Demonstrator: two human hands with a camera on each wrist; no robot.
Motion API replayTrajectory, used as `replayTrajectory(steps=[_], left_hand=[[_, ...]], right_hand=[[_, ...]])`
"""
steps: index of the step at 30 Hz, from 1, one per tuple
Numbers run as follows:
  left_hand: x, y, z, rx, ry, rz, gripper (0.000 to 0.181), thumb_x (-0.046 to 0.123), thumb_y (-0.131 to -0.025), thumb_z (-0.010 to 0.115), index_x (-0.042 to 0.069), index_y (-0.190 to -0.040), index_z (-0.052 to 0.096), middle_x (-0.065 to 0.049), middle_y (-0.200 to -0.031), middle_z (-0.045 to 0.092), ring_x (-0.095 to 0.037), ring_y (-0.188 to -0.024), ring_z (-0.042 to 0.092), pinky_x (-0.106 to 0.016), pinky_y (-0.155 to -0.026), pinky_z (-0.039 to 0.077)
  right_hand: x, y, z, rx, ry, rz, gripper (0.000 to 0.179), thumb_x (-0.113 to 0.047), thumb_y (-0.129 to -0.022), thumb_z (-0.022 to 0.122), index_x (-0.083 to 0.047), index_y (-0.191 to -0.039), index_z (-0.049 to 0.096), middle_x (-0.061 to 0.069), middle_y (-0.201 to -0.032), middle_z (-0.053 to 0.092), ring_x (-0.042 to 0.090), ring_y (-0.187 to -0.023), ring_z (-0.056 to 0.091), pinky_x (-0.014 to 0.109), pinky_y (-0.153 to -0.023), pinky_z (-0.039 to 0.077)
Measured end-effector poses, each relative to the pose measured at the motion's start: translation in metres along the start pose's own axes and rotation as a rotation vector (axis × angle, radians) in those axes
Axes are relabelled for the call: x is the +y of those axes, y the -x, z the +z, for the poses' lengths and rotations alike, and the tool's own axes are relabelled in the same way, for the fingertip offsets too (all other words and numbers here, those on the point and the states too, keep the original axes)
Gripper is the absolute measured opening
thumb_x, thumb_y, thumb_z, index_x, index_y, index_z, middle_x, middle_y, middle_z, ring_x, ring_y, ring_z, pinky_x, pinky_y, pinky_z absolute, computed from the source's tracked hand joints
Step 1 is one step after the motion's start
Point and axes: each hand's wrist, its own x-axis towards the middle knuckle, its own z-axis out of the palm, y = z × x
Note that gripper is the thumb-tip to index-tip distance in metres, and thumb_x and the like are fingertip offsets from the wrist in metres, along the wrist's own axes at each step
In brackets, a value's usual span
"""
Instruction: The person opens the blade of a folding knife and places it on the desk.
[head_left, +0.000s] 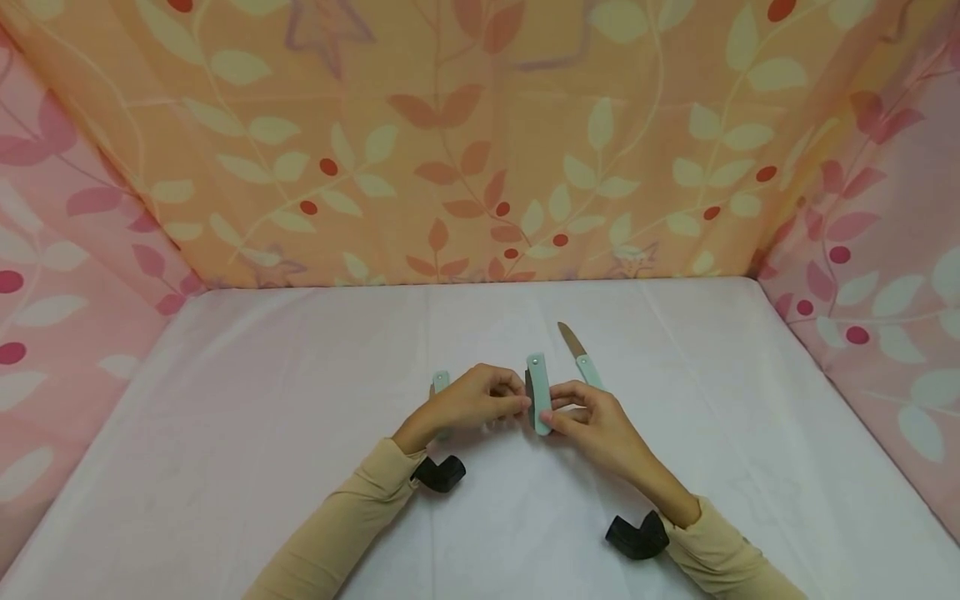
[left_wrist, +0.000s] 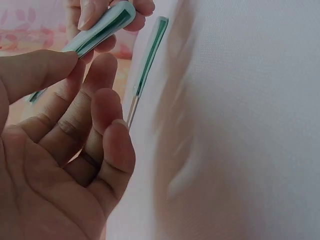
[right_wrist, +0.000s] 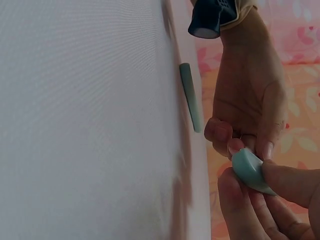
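Between both hands is a folding knife [head_left: 539,392] with a mint-green handle, held above the white table. Its dark blade [head_left: 529,387] shows along the handle's left side, mostly folded in. My right hand [head_left: 596,417] grips the handle near its lower end between thumb and fingers. From the other side, my left hand [head_left: 474,398] pinches at the blade side with thumb and forefinger. A second folding knife [head_left: 588,371] lies to the right with its blade out, partly behind the right hand. A third folding knife [head_left: 441,381] lies under the left wrist, largely hidden.
White cloth covers the table [head_left: 225,433]. Orange leaf-patterned fabric [head_left: 480,167] rises at the back, with pink patterned fabric [head_left: 885,250] at the sides. Black wrist devices [head_left: 637,536] sit at both cuffs.
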Motion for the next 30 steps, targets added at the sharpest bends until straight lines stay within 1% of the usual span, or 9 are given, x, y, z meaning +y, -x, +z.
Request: replayTrajectory(steps=[5, 10, 12, 15, 17, 19, 24, 28, 30], left_hand=[[0.001, 0.0, 0.001, 0.022, 0.013, 0.021, 0.011, 0.011, -0.095, 0.062, 0.003, -0.089, 0.066, -0.016, -0.082, 0.069, -0.015, -0.066, 0.055, -0.021, -0.058, 0.043], [0.002, 0.0, 0.001, 0.029, 0.02, 0.027, 0.011, 0.01, -0.094, 0.061, 0.003, -0.086, 0.065, -0.019, -0.08, 0.07, -0.018, -0.066, 0.056, -0.022, -0.057, 0.043], [0.001, 0.0, 0.0, 0.028, 0.009, 0.03, 0.011, 0.011, -0.094, 0.062, 0.004, -0.086, 0.065, -0.017, -0.079, 0.07, -0.017, -0.066, 0.057, -0.022, -0.057, 0.044], [0.001, 0.001, -0.002, 0.033, -0.021, 0.03, 0.01, 0.012, -0.094, 0.062, 0.005, -0.087, 0.066, -0.01, -0.078, 0.07, -0.014, -0.068, 0.058, -0.022, -0.061, 0.045], [0.001, 0.001, -0.004, 0.032, -0.034, 0.024, 0.01, 0.013, -0.095, 0.062, 0.007, -0.088, 0.066, -0.006, -0.079, 0.07, -0.013, -0.07, 0.058, -0.022, -0.063, 0.045], [0.001, 0.002, -0.005, 0.03, -0.04, 0.016, 0.01, 0.015, -0.096, 0.062, 0.007, -0.091, 0.067, -0.005, -0.081, 0.07, -0.015, -0.073, 0.059, -0.023, -0.065, 0.046], [0.003, 0.002, -0.002, 0.016, -0.009, -0.017, 0.017, 0.023, -0.097, 0.062, 0.007, -0.098, 0.068, -0.005, -0.085, 0.072, -0.018, -0.077, 0.062, -0.024, -0.065, 0.048], [0.003, 0.001, 0.002, 0.007, 0.001, -0.026, 0.018, 0.025, -0.095, 0.065, 0.007, -0.093, 0.07, -0.009, -0.082, 0.07, -0.016, -0.073, 0.06, -0.023, -0.062, 0.046], [0.003, 0.002, 0.003, 0.011, -0.006, -0.024, 0.017, 0.024, -0.094, 0.067, 0.007, -0.09, 0.07, -0.01, -0.08, 0.07, -0.015, -0.07, 0.059, -0.023, -0.06, 0.045]], right_hand=[[0.0, 0.0, 0.0, -0.017, -0.012, -0.004, 0.036, -0.017, -0.093, 0.07, 0.001, -0.122, 0.059, 0.018, -0.11, 0.067, 0.01, -0.089, 0.073, 0.027, -0.078, 0.058], [0.0, 0.0, -0.002, -0.029, -0.001, -0.003, 0.035, -0.017, -0.094, 0.069, 0.001, -0.122, 0.059, 0.018, -0.11, 0.066, 0.011, -0.089, 0.073, 0.028, -0.078, 0.058], [0.001, 0.0, -0.003, -0.039, 0.006, -0.003, 0.035, -0.017, -0.094, 0.068, 0.001, -0.122, 0.059, 0.018, -0.111, 0.066, 0.012, -0.089, 0.073, 0.028, -0.078, 0.058], [0.002, -0.001, -0.007, -0.045, 0.019, -0.001, 0.035, -0.017, -0.094, 0.068, 0.001, -0.122, 0.059, 0.019, -0.111, 0.066, 0.013, -0.088, 0.073, 0.028, -0.077, 0.057], [0.002, -0.001, -0.009, -0.046, 0.02, 0.004, 0.035, -0.017, -0.094, 0.069, 0.002, -0.122, 0.058, 0.019, -0.111, 0.067, 0.014, -0.087, 0.073, 0.028, -0.077, 0.057], [0.002, -0.001, -0.01, -0.043, 0.016, 0.009, 0.036, -0.016, -0.094, 0.069, 0.002, -0.122, 0.058, 0.019, -0.111, 0.066, 0.013, -0.086, 0.073, 0.028, -0.077, 0.057], [0.001, -0.001, -0.01, -0.034, -0.036, 0.001, 0.036, -0.014, -0.094, 0.068, 0.004, -0.123, 0.057, 0.021, -0.112, 0.063, 0.011, -0.086, 0.072, 0.03, -0.078, 0.059], [0.001, -0.001, -0.009, -0.037, -0.082, -0.013, 0.037, -0.012, -0.093, 0.068, 0.006, -0.123, 0.056, 0.022, -0.112, 0.062, 0.01, -0.086, 0.072, 0.032, -0.079, 0.059], [0.001, -0.001, -0.008, -0.039, -0.084, -0.018, 0.037, -0.012, -0.094, 0.068, 0.006, -0.124, 0.055, 0.022, -0.112, 0.062, 0.009, -0.087, 0.072, 0.032, -0.079, 0.059]])
